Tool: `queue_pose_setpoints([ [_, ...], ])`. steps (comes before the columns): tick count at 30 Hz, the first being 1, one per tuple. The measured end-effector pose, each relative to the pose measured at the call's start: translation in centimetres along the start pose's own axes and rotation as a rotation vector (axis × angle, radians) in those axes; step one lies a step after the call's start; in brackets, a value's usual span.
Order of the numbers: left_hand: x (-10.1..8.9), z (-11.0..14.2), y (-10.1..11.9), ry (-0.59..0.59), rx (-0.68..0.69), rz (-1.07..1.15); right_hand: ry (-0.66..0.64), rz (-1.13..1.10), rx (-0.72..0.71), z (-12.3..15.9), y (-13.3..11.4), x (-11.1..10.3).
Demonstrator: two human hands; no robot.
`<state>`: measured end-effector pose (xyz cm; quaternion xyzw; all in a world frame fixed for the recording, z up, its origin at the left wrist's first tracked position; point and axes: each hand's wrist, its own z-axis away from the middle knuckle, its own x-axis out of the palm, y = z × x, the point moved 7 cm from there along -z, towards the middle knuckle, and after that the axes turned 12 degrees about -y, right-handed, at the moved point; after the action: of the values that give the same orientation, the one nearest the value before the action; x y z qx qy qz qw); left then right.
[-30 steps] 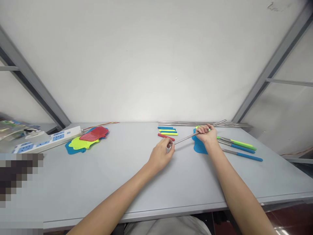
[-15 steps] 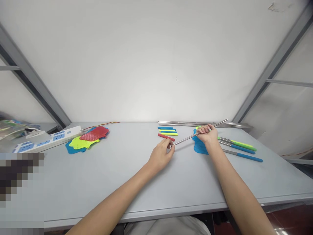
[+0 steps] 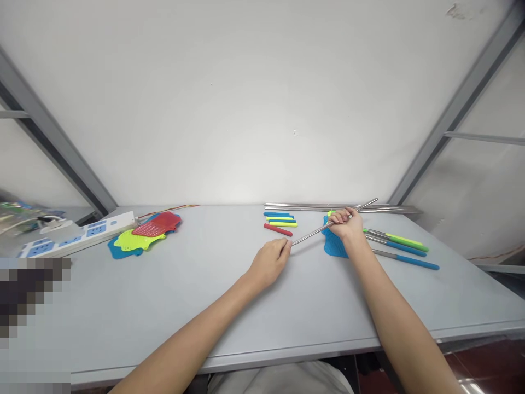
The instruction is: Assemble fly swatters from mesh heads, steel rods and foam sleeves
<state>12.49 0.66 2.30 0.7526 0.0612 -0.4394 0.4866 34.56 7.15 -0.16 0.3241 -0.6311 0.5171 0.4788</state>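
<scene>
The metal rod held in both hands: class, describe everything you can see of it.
The metal rod is thin, straight and silvery, like polished steel. It slants above the grey table: the left hand pinches its near end, the right hand grips it further along, and its far tip sticks out beyond that fist.

Table (image 3: 246, 306) against the wall; power strip (image 3: 77, 236) far left, swatter heads (image 3: 143, 235) just right of it; grip sleeves (image 3: 281, 221) centre; loose rods (image 3: 303, 207) behind them; handled rods (image 3: 400, 249) far right
</scene>
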Motion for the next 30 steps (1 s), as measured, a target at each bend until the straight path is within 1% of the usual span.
queue_pose_setpoints([
  [5, 1.3, -0.1, -1.1, -0.042, -0.029, 0.085, -0.026, 0.019, -0.020, 0.1, 0.4, 0.3],
  [9, 1.8, -0.1, -1.9, -0.046, -0.053, 0.140, -0.064, 0.023, -0.060, 0.3, 0.8, 0.7],
  [20, 1.4, -0.2, -2.4, -0.035, -0.063, 0.260, -0.170, 0.042, -0.123, 0.4, 1.1, 1.0],
  [30, 1.6, -0.3, -3.1, -0.025, -0.080, 0.327, -0.278, 0.041, -0.160, 1.0, 1.4, 2.2],
])
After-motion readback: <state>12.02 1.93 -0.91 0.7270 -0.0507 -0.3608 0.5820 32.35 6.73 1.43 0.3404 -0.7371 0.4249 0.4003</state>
